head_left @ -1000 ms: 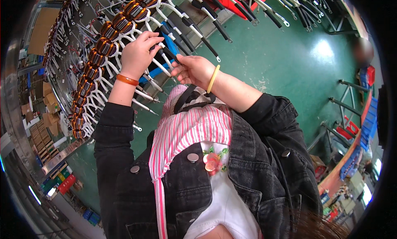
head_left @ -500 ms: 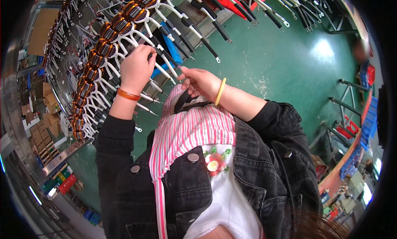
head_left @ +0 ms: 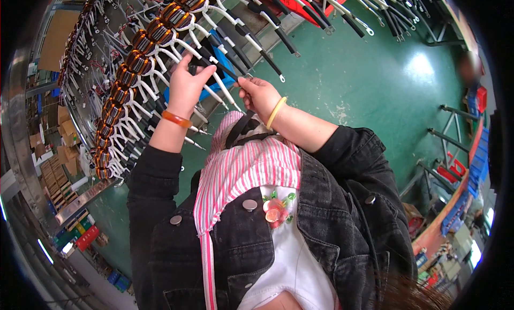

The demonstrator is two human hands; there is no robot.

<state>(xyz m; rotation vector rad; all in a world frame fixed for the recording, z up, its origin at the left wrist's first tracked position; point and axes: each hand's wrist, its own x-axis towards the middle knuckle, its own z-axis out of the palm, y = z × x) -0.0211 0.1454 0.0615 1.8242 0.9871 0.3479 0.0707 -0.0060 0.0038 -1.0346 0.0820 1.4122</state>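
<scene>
A long row of copper-wound ring coils [head_left: 136, 62] runs diagonally at upper left, with white-sleeved leads hanging off it. Along one lead lies a black sleeve [head_left: 225, 70]. My right hand [head_left: 261, 100] pinches the lower end of that sleeve between thumb and fingertips. Beside its upper part is my left hand [head_left: 187, 90], thumb and index finger spread apart, with nothing visible between them; its other fingers are partly hidden. Just below both hands, white leads [head_left: 229, 97] with bare tips point toward my striped apron [head_left: 251, 165].
Behind the leads sits a blue bin [head_left: 218, 84]; a red bin [head_left: 300, 9] is farther up. More leads with ring terminals [head_left: 369, 30] stick out at top right. A metal frame [head_left: 452, 138] stands at right on the green floor [head_left: 342, 85]. Cartons [head_left: 65, 138] lie at far left.
My left hand has shifted right, its thumb and index finger now spread apart. My right hand has risen slightly, and the black sleeve's end in its fingers has moved up a little.
</scene>
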